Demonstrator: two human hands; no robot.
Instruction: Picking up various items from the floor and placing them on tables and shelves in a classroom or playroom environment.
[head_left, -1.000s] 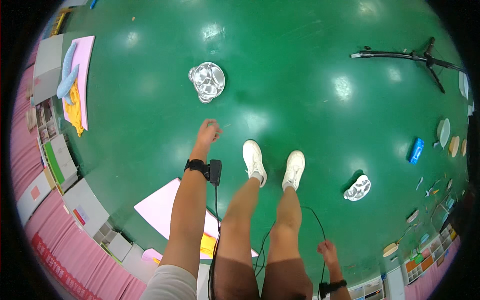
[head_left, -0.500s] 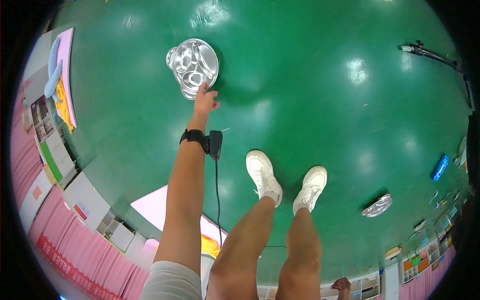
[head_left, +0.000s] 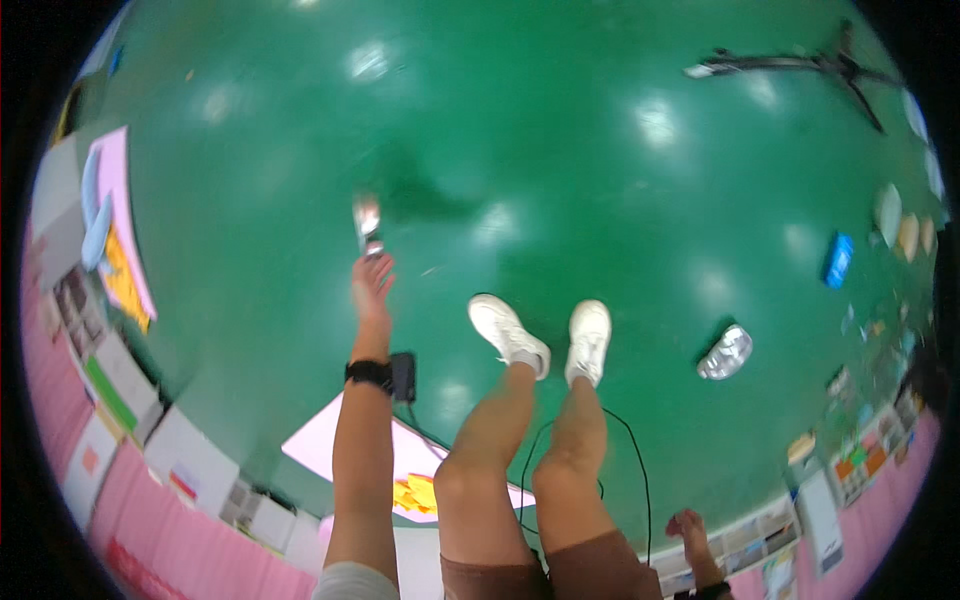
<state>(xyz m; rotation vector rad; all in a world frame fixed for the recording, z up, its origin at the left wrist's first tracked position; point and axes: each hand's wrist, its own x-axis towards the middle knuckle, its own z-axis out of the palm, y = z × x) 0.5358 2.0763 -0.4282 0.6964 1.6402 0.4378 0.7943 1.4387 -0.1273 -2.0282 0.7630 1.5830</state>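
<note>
The silver metal plate [head_left: 367,222], blurred and nearly edge-on, shows above the green floor [head_left: 560,180] at the fingertips of the left hand [head_left: 373,278], whose fingers reach forward; whether they grip it I cannot tell. The right hand [head_left: 687,524], at the lower right, is loosely spread and empty. Farther out are white shoes [head_left: 589,335], a second silver dish [head_left: 726,352], a blue packet [head_left: 839,261], a black stand [head_left: 785,62], and a pink board [head_left: 318,440] bearing yellow cloth [head_left: 415,494].
</note>
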